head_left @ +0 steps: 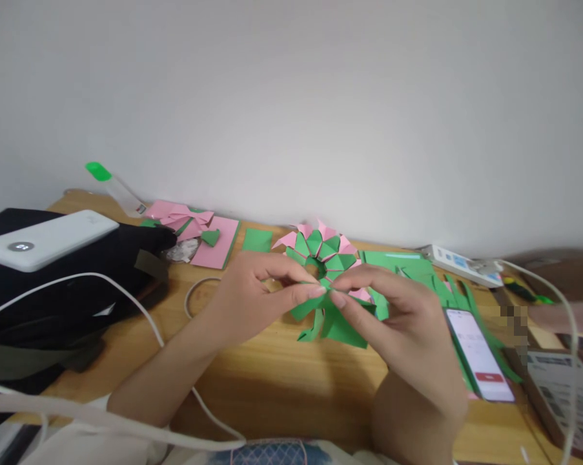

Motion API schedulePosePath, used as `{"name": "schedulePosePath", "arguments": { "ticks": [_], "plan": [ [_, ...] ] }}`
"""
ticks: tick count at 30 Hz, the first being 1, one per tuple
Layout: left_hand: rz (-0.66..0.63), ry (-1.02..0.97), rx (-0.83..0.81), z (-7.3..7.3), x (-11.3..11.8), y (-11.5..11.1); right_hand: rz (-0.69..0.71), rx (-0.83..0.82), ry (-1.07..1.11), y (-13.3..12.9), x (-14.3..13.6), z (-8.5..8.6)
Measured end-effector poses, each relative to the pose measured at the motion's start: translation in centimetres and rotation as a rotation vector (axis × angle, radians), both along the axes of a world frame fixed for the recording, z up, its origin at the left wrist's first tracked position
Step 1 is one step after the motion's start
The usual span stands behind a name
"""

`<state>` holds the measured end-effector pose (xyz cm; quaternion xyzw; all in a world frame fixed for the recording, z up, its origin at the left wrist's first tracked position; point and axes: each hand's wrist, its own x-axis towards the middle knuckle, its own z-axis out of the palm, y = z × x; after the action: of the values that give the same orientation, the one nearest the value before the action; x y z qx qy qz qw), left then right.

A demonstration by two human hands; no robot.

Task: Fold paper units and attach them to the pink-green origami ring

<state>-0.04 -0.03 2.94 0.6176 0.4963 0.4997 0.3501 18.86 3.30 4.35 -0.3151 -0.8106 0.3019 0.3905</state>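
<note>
Between my two hands is a piece of green paper (345, 328), its upper edge pinched by both. Thumb and finger of my left hand (266, 294) press together at its left side. My right hand (392, 316) pinches close beside them, the fingertips almost touching. Just behind lies a ring of folded green and pink paper pieces (340, 261), with pointed pink tips around a round middle hole. My fingers cover part of its near side. A curled green paper piece (312, 328) shows below the left fingertips; whether it joins the ring is hidden.
Pink paper (218, 242), a green square (257, 239) and a green-capped clear bottle (119, 190) are at the back left. A power bank (49, 239) rests on a black bag (121, 271). At right are green sheets (398, 261), a power strip (463, 263) and a lit phone (480, 355). White cables cross the front.
</note>
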Motion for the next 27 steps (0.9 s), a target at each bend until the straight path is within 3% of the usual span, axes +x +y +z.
{"name": "schedulePosePath", "arguments": {
  "ticks": [5,11,14,18,24,27],
  "plan": [
    [-0.03,-0.019,0.027,-0.01,0.1,-0.21,0.02,0.053,0.046,-0.03,0.07,-0.18],
    [-0.079,-0.033,0.081,0.35,-0.05,-0.44,0.081,-0.005,0.091,-0.14,-0.18,-0.13],
    [-0.065,0.072,0.101,0.42,-0.26,-0.37,0.082,-0.021,-0.002,-0.18,-0.57,-0.05],
    [-0.138,0.203,0.032,0.33,-0.43,-0.06,0.117,-0.046,-0.192,-0.18,-0.7,-0.08],
    [-0.035,-0.034,-0.005,0.28,-0.68,0.44,0.099,-0.15,0.002,-0.11,0.01,-0.14],
    [0.015,-0.06,-0.024,0.3,-0.72,0.34,0.113,-0.234,-0.005,0.06,0.09,-0.12]
  ]
}}
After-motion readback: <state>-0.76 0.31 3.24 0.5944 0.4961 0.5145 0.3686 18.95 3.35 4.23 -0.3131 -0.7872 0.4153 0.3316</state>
